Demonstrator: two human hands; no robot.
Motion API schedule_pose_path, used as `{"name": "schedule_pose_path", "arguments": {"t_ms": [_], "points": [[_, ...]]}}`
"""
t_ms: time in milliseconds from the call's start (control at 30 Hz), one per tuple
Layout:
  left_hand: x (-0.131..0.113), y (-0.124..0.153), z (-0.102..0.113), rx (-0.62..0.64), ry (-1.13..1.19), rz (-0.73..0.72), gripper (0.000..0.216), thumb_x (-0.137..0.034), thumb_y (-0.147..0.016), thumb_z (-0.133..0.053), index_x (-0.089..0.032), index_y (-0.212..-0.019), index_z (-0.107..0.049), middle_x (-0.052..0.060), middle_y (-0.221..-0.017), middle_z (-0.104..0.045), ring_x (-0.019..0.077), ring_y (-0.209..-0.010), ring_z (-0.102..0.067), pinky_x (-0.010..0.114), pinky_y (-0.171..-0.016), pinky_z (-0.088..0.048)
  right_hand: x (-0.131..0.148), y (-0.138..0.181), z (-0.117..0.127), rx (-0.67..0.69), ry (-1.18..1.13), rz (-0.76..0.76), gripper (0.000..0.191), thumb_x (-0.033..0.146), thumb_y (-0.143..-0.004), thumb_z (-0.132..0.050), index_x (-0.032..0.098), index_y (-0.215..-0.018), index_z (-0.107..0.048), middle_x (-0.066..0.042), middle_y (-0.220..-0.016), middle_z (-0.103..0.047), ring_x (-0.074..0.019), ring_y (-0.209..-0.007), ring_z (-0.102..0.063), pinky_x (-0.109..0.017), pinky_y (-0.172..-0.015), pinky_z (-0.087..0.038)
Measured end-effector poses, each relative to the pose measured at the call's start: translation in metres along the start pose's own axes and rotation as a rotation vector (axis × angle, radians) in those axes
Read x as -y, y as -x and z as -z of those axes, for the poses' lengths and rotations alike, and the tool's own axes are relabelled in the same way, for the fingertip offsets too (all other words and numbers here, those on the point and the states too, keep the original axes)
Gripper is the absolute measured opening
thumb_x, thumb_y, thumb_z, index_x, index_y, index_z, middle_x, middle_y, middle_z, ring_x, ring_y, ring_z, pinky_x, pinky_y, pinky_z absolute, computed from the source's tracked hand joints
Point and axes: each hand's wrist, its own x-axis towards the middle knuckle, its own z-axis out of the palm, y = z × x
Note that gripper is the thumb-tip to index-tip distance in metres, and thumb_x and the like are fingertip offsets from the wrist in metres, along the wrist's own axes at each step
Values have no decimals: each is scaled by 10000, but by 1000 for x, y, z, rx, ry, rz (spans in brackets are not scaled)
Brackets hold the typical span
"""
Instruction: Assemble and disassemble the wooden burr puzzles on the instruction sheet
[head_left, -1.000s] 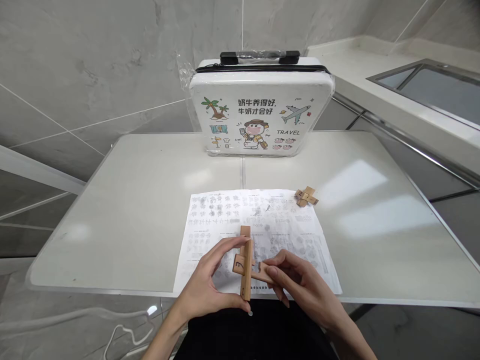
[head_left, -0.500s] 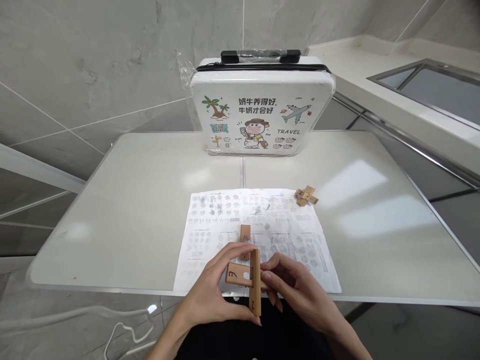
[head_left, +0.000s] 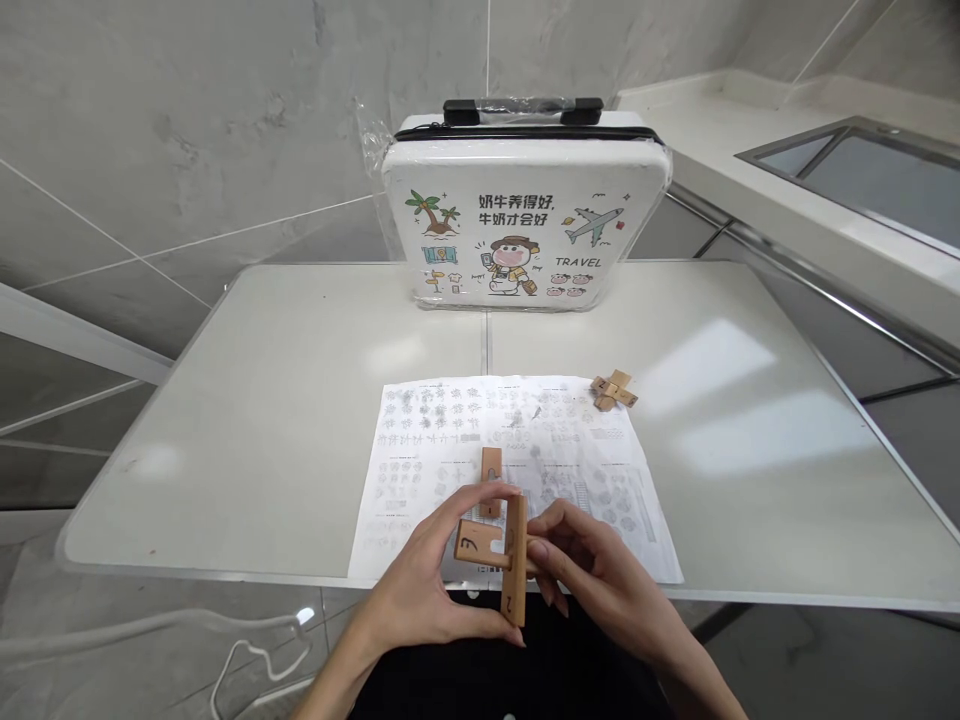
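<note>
My left hand (head_left: 424, 575) grips a wooden puzzle piece marked 2 (head_left: 515, 565) by its two ends, thumb below and fingers on top. Through that upright piece passes a second wooden piece marked 3 (head_left: 474, 545), its notched end sticking out to the left. My right hand (head_left: 589, 560) pinches the other end of the piece marked 3, on the right side; that end is mostly hidden by the fingers. Behind my left fingers, a third wooden piece marked 1 (head_left: 491, 466) lies on a printed instruction sheet (head_left: 420, 480).
An assembled wooden cross puzzle (head_left: 613, 390) sits at the sheet's upper right corner. A white suitcase (head_left: 465, 180) in clear plastic stands at the back of the pale table (head_left: 277, 420). To the right is a counter (head_left: 690, 130); a white cable (head_left: 247, 655) hangs at lower left.
The upright piece has turned slightly, showing more of its face and the number 2. Both hands keep their hold and have barely moved.
</note>
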Motion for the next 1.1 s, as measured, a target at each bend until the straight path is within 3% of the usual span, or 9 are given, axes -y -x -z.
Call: {"name": "schedule_pose_path", "arguments": {"t_ms": [100, 167, 267, 400, 500, 600, 867, 1100], "points": [[9, -1, 6, -22, 36, -35, 1140, -625, -651, -967, -417, -1606, -380, 96, -1611, -514, 402, -1491, -489, 601, -1249, -406, -3, 1, 7, -32, 5, 17, 314, 523, -1064, -631, 210, -1036, -623, -1, -778, -685, -119, -599, -615, -241, -561, -501], [15, -4, 11, -55, -7, -28, 1053, -690, -737, -882, -400, -1612, -375, 102, -1632, -488, 403, -1521, -450, 608, -1269, -378, -6, 2, 15, -83, 25, 36, 304, 513, -1061, -639, 210, -1045, -629, -13, -812, -699, -130, -631, -636, -247, -572, -524], [24, -14, 17, -55, -233, 53, 874, -587, -878, -816, -418, -1609, -368, 72, -1678, -422, 367, -1561, -397, 589, -1281, -374, -13, 5, 29, -165, 59, 71, 281, 495, -1065, -639, 215, -1084, -630, -27, -856, -719, -146, -683, -664, -263, -609, -559], [38, -31, 17, 42, -523, 35, 941, -513, -890, -830, -418, -1648, -281, 64, -1717, -367, 361, -1616, -296, 605, -1289, -362, -22, 9, 45, -241, 120, 114, 268, 482, -1061, -645, 226, -1136, -623, -36, -873, -743, -170, -721, -689, -285, -632, -585], [48, -40, 16, 67, -617, 0, 1004, -519, -862, -854, -400, -1658, -255, 78, -1707, -394, 368, -1621, -288, 612, -1259, -407, -24, 11, 50, -291, 219, 129, 255, 477, -1062, -639, 232, -1134, -633, -32, -842, -753, -178, -713, -700, -296, -656, -602], [51, -44, 17, 51, -640, -46, 924, -485, -875, -851, -385, -1628, -324, 78, -1643, -488, 357, -1570, -396, 589, -1234, -447, -24, 10, 49, -339, 328, 151, 235, 466, -1058, -638, 245, -1134, -655, -39, -889, -783, -186, -704, -721, -306, -669, -619], [22, -38, 25, -286, -404, -3, 938, -532, -795, -906, -350, -1575, -418, 98, -1581, -564, 360, -1459, -551, 585, -1212, -470, -34, -1, 35, -382, 572, 266, 168, 372, -1069, -631, 291, -1189, -716, -32, -1106, -830, -242, -944, -815, -344, -831, -662], [-17, -38, 8, -30, -329, -25, 1025, -473, -763, -942, -410, -1600, -354, 76, -1575, -548, 356, -1463, -532, 599, -1216, -471, -44, -12, 19, -343, 695, 503, 155, 261, -1099, -582, 276, -1216, -682, -34, -1090, -824, -225, -955, -815, -305, -794, -652]]}}
